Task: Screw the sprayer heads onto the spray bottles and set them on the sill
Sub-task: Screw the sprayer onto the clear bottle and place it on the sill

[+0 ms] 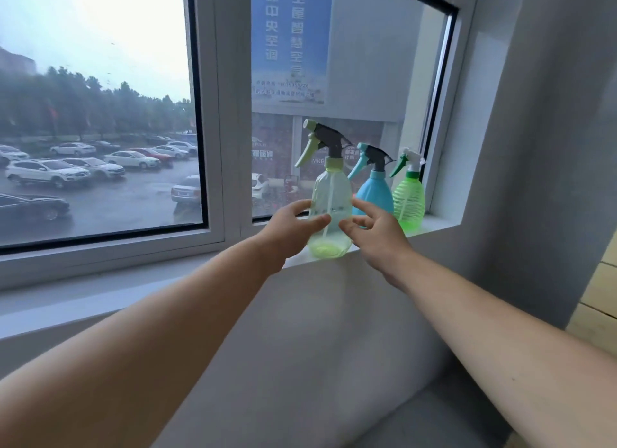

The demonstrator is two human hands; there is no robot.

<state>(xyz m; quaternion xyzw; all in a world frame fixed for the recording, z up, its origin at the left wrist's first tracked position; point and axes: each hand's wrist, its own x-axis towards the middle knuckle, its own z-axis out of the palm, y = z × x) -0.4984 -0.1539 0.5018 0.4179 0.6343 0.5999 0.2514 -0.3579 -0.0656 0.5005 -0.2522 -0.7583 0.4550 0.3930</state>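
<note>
Three spray bottles stand in a row on the white sill (440, 224), each with one of three sprayer heads (325, 138) on it. The left hand (290, 229) and right hand (379, 235) flank the clear pale-green bottle (330, 193) at the sill's front edge. Their fingers are spread and loosely bent, not clamped; whether they touch it I cannot tell. Next come the smooth, rounded blue bottle (375, 193) and the ribbed green bottle (409, 200), all plastic.

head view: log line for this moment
pale green clear spray bottle upright on white sill | left hand open beside it | right hand open
</note>
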